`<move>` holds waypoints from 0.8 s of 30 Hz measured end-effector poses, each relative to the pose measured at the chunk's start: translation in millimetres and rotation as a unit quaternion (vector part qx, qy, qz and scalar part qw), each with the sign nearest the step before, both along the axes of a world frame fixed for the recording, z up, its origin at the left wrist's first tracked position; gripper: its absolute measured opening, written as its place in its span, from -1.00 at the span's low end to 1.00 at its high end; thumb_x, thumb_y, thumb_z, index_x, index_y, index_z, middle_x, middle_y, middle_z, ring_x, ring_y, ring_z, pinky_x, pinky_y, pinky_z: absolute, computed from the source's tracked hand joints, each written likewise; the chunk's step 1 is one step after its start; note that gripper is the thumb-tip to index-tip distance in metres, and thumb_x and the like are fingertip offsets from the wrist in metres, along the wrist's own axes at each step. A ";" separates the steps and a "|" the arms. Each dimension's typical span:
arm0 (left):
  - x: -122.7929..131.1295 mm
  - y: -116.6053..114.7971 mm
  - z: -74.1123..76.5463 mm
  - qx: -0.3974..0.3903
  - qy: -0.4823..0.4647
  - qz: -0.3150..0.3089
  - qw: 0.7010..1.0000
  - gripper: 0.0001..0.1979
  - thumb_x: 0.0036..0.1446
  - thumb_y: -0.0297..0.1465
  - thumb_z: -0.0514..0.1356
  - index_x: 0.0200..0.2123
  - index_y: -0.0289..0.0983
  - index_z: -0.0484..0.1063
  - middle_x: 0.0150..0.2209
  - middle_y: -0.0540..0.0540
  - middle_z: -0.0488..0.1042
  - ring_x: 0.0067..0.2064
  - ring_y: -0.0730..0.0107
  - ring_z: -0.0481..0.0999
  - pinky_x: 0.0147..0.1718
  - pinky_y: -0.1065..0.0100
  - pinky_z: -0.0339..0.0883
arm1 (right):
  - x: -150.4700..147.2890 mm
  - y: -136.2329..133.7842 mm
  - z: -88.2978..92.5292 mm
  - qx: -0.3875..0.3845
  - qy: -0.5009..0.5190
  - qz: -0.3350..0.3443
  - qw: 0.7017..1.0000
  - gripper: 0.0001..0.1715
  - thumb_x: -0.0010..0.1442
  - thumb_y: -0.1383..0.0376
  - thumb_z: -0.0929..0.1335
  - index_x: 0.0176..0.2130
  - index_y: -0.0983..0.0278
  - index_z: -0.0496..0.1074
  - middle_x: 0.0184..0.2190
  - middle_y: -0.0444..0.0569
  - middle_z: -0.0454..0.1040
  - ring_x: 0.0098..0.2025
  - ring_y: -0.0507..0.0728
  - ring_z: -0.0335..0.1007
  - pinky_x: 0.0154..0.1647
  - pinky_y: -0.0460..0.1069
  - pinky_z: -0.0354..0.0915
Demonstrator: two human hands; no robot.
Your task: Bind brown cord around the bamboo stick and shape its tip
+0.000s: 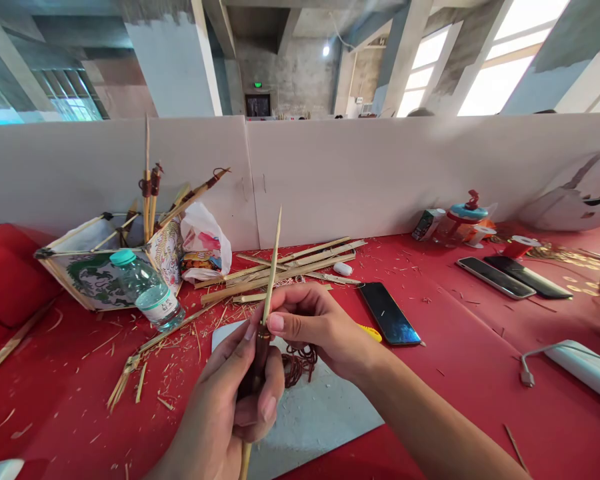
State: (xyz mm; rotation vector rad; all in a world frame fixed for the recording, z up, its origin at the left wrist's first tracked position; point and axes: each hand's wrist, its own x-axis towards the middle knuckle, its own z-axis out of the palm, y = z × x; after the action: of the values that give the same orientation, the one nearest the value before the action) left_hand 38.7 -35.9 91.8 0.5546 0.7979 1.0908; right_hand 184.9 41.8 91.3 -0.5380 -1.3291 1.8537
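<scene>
My left hand [235, 400] is closed around the lower part of a thin bamboo stick [273, 267] that points up, its tip near the white partition. A dark brown wrapping covers the stick where I grip it. My right hand [313, 327] pinches the same stick just above the left hand, thumb and fingers pressed together. Brown cord [300, 363] lies bunched under my right hand on a grey mat [320, 413].
A red cloth [455, 347] covers the table. Split bamboo strips [290, 267], a water bottle [147, 290], a paper lantern frame [93, 267], a plastic bag [205, 247], a phone [389, 313], two more phones [513, 277], and a white partition [355, 173] behind.
</scene>
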 end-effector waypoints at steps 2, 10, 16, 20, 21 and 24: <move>1.5 0.7 1.6 0.001 0.007 0.003 1.000 -0.52 0.04 -0.02 0.44 -0.36 -0.24 0.32 -0.60 0.12 0.32 -0.64 0.70 -0.07 -0.67 0.55 -0.22 | -1.2 -0.7 0.9 -0.008 -0.006 -0.013 1.000 -0.65 -0.01 0.13 0.63 -0.35 0.30 0.57 -0.47 -0.15 0.48 -0.48 -0.05 0.25 -0.50 -0.10 0.09; 1.3 1.7 2.3 0.000 0.024 0.043 0.999 -0.52 -0.04 -0.13 0.52 -0.25 -0.24 0.38 -0.56 0.15 0.27 -0.61 0.72 0.07 -0.64 0.56 -0.17 | -3.8 -2.1 2.1 0.003 0.019 -0.043 0.999 -0.67 0.01 0.15 0.62 -0.36 0.29 0.56 -0.47 -0.15 0.50 -0.47 -0.05 0.29 -0.48 -0.12 0.12; -0.5 2.5 0.0 -0.016 0.003 0.014 1.000 -0.54 0.02 -0.05 0.46 -0.29 -0.29 0.45 -0.59 0.13 0.23 -0.60 0.69 0.01 -0.63 0.54 -0.12 | -1.2 0.6 -2.9 -0.001 -0.006 -0.013 1.000 -0.66 0.14 0.09 0.56 -0.24 0.30 0.60 -0.52 -0.15 0.47 -0.54 -0.07 0.20 -0.56 -0.11 -0.05; 0.5 2.7 -0.5 0.004 0.005 -0.004 1.000 -0.56 0.08 -0.04 0.42 -0.32 -0.25 0.38 -0.59 0.13 0.25 -0.60 0.67 -0.04 -0.63 0.53 -0.12 | -2.1 -0.6 -1.1 -0.005 -0.001 -0.036 0.999 -0.70 0.06 0.14 0.60 -0.35 0.29 0.57 -0.48 -0.17 0.46 -0.51 -0.07 0.19 -0.50 -0.11 0.05; 0.8 2.6 -0.7 0.006 0.010 -0.004 1.000 -0.57 0.08 -0.05 0.43 -0.29 -0.23 0.37 -0.60 0.15 0.24 -0.61 0.66 -0.06 -0.64 0.53 -0.14 | -2.6 -1.3 -0.2 -0.004 -0.001 -0.040 0.999 -0.70 0.05 0.14 0.60 -0.35 0.29 0.57 -0.47 -0.17 0.46 -0.49 -0.07 0.20 -0.49 -0.10 0.07; 1.5 2.1 -0.9 0.007 0.023 0.005 1.000 -0.56 0.05 -0.09 0.46 -0.21 -0.19 0.37 -0.62 0.18 0.21 -0.61 0.66 -0.11 -0.65 0.54 -0.18 | -3.1 -2.7 2.1 -0.002 0.009 -0.032 0.999 -0.70 0.05 0.15 0.60 -0.35 0.30 0.58 -0.47 -0.16 0.46 -0.44 -0.04 0.28 -0.41 -0.10 0.18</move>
State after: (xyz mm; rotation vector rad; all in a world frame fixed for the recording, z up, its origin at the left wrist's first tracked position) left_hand 40.2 -33.7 90.9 0.5894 0.8344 1.0963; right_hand 181.8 39.1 93.4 -0.5592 -1.2829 1.8053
